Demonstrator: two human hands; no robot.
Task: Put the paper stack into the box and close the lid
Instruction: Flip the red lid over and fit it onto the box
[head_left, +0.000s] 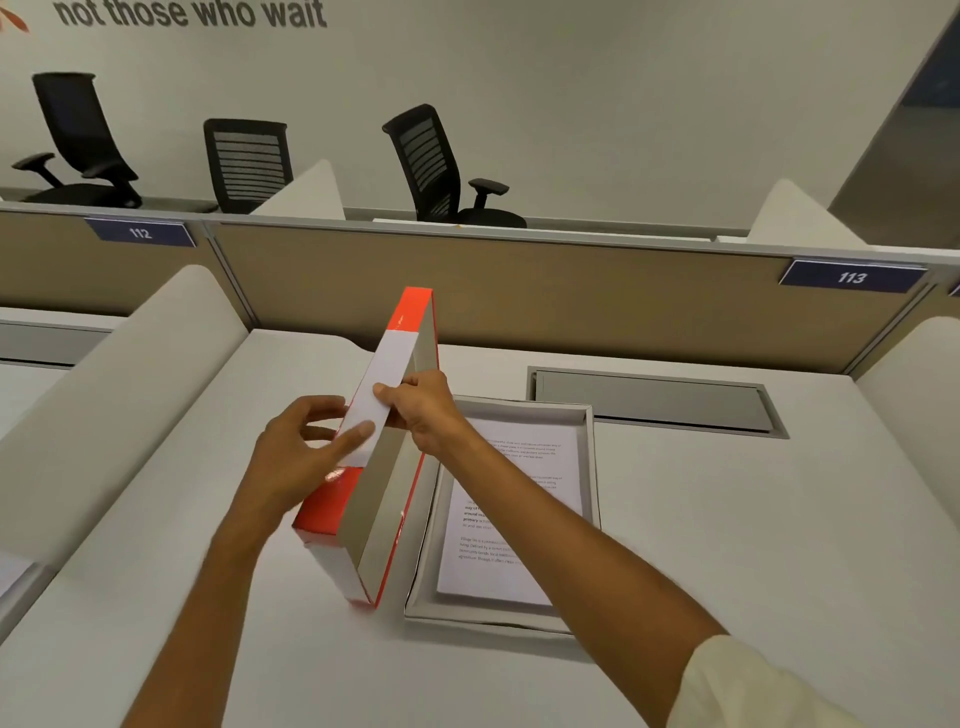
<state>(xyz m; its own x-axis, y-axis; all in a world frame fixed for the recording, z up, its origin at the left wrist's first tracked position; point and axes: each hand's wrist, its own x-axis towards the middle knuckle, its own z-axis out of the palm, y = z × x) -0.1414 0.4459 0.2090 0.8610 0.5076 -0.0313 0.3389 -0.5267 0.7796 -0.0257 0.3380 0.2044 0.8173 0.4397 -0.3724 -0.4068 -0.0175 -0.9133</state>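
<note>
A: Where do we see the paper stack (511, 512)?

B: It lies flat inside the open box (589, 499) on the table (753, 545), printed side up, with the grey box walls around it.

A: And the lid (387, 431)?

B: Just left of the box, we see it stood on edge, tilted, its lower corner on the table and its grey inside facing the box. Its outside is orange with a white band.

A: What are our hands doing?

B: Our right hand (423, 410) reaches across the box and pinches the lid's upper rim, thumb on the white band, fingers inside. Our left hand (298, 452), left of the lid, has its fingers spread, thumb (353, 434) pressed on the white band; it steadies the lid rather than closing around it.

A: Anything behind the box?

B: A grey cable hatch (654, 400) set in the table, and a partition (519, 291) with the label 113 (852, 277).
</note>
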